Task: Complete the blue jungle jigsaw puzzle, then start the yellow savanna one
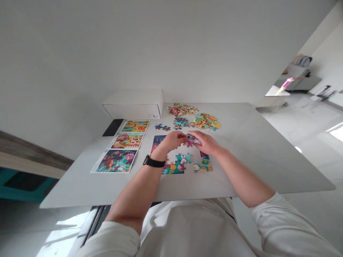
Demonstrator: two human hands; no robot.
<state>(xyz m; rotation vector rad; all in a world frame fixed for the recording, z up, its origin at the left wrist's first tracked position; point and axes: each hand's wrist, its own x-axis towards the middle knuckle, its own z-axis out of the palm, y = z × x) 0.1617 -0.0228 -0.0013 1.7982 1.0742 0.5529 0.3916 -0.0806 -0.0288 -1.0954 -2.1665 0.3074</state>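
Observation:
My left hand (173, 140), with a black watch on its wrist, and my right hand (205, 142) meet above a partly built jigsaw puzzle (179, 163) on the white table (249, 153). Both hands pinch a small purple puzzle piece (190, 141) between their fingertips. The built sections lie under and in front of my hands. Behind them, loose pieces sit in a pile (199, 120), with a few blue ones (162, 127) off to the left.
Three picture cards (125, 146) lie in a row on the left of the table. A white box (135, 103) stands at the back left, and a black phone (113, 127) lies beside the cards. The wall is right behind the table.

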